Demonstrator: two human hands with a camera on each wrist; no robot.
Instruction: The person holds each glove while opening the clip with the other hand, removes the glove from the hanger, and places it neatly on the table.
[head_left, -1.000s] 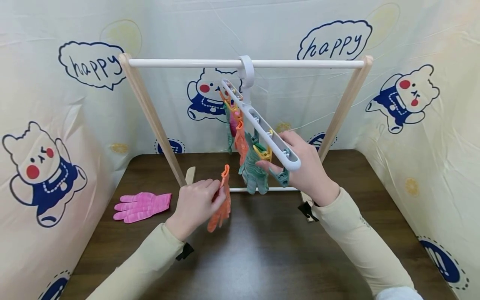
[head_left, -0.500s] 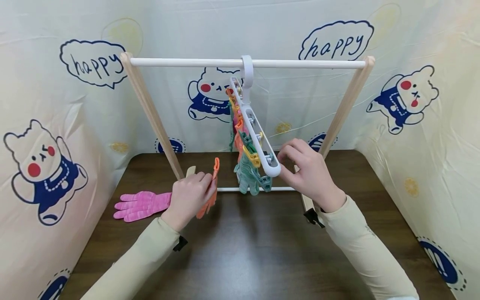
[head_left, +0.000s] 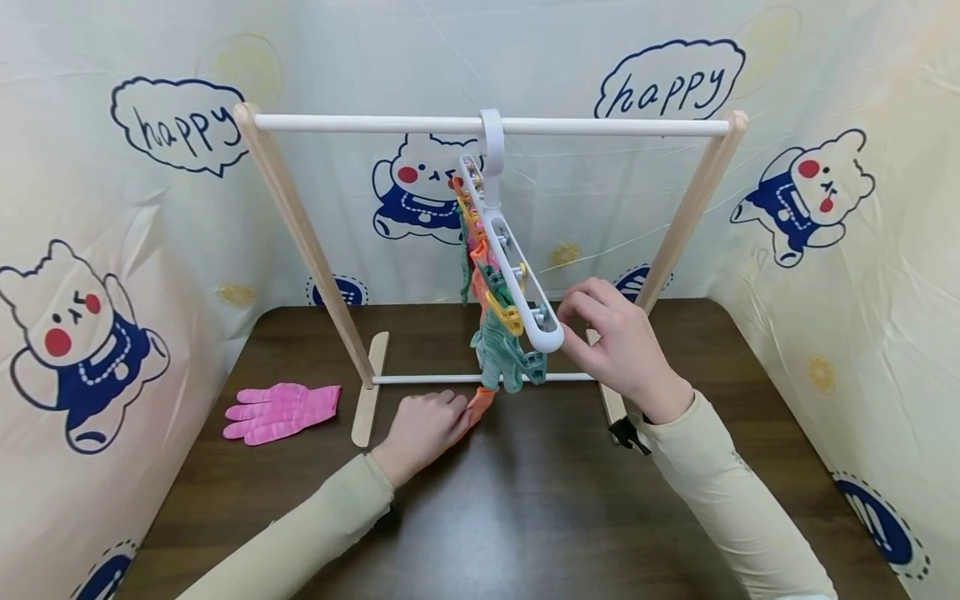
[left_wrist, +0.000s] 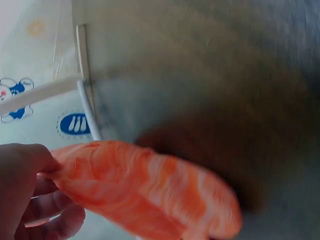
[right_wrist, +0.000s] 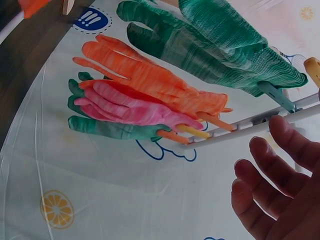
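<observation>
Orange glove (left_wrist: 140,182) held (pink glove (head_left: 283,414) lies apart).

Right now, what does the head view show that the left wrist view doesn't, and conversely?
Only the head view shows the right hand, the hanger with its clipped green glove, and the pink glove on the table. Only the left wrist view shows the broad side of the held orange glove. Both show the left hand holding that glove, plus the lower white bar.

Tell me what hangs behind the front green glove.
Behind it hang an orange glove, a pink glove and another green glove; part of that last one is hidden by the pink.
</observation>
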